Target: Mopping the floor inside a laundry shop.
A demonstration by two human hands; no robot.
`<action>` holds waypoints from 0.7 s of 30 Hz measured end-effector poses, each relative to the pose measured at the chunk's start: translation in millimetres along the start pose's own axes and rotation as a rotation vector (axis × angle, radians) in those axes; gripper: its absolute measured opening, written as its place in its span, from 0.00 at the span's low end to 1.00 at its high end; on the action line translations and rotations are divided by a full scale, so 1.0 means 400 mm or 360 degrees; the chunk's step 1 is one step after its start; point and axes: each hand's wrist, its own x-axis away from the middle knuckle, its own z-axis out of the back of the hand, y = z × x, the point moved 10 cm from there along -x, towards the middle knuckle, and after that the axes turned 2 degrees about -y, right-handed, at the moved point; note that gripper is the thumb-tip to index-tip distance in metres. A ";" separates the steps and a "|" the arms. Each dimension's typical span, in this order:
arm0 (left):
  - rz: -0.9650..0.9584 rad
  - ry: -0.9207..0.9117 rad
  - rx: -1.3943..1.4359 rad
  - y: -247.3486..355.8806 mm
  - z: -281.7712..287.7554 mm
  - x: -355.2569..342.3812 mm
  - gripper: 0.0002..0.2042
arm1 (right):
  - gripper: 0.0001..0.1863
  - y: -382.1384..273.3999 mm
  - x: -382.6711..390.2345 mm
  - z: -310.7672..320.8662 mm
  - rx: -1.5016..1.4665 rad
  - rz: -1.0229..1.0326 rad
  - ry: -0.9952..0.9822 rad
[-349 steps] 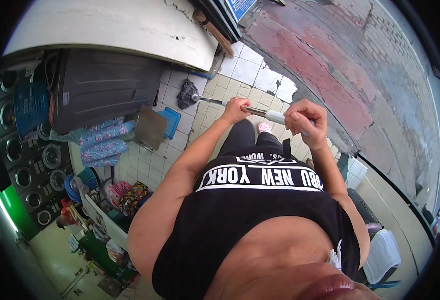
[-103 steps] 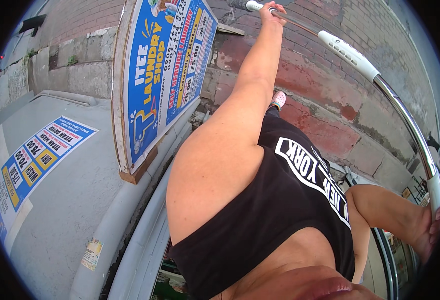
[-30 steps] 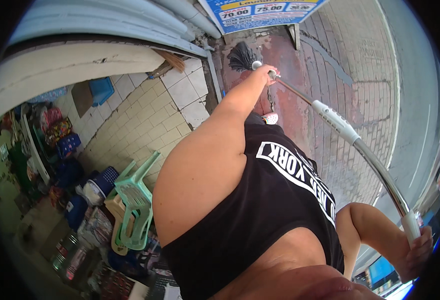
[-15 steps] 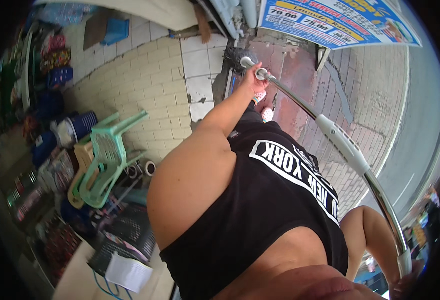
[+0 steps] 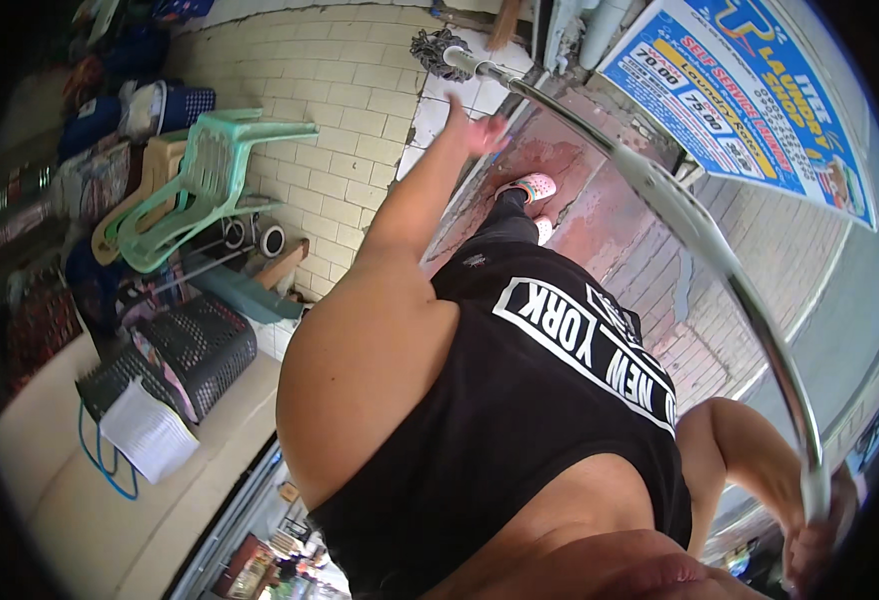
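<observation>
A mop with a long metal pole (image 5: 775,345) runs across the view from lower right to upper left. Its dark grey string head (image 5: 433,55) rests on the pale tiles near the wall. The upper end of the pole is in my right hand (image 5: 818,535), whose fingers are wrapped round it, partly in shadow at the rim. My left hand (image 5: 478,132) hangs free just below the pole's white lower collar (image 5: 460,60), fingers apart and nothing in them. My feet in pink clogs (image 5: 530,187) stand on the reddish floor (image 5: 565,145).
A blue laundry sign (image 5: 750,100) leans at the upper right beside the paved walk and road. Stacked green chair (image 5: 210,185) and beige chair stand by the tiled wall at left. A black basket (image 5: 195,350) with a white sheet lies nearer. A broom (image 5: 506,25) stands at the back.
My left hand has let go of the mop pole near its collar and opened. The mop head now lies farther left, against the tiles. The whole view has turned and shifted.
</observation>
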 end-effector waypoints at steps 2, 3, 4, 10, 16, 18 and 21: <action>-0.0069 0.0079 -0.0411 -0.042 0.318 -0.008 0.62 | 0.09 0.118 0.068 0.068 0.0283 -0.0055 -0.0194; -0.0165 0.0382 -0.0572 -0.071 0.532 0.025 0.58 | 0.08 0.260 0.090 0.033 0.0217 -0.0228 -0.0121; -0.0225 0.0701 -0.0725 -0.104 0.732 0.080 0.55 | 0.08 0.399 0.110 -0.008 0.0139 -0.0402 -0.0044; -0.0137 0.0883 -0.0628 -0.339 0.937 0.456 0.45 | 0.10 0.602 0.094 -0.180 0.0047 -0.0313 0.0080; -0.0218 0.0062 -0.0808 -0.231 0.451 0.604 0.48 | 0.13 0.770 0.059 -0.281 0.0031 -0.0400 0.0185; -0.0327 0.0050 -0.0904 -0.184 0.382 0.653 0.50 | 0.13 0.862 0.064 -0.313 -0.0052 -0.0410 0.0220; -0.0563 0.0345 -0.1240 -0.101 0.437 0.639 0.54 | 0.10 0.999 0.053 -0.388 -0.0120 -0.0380 0.0121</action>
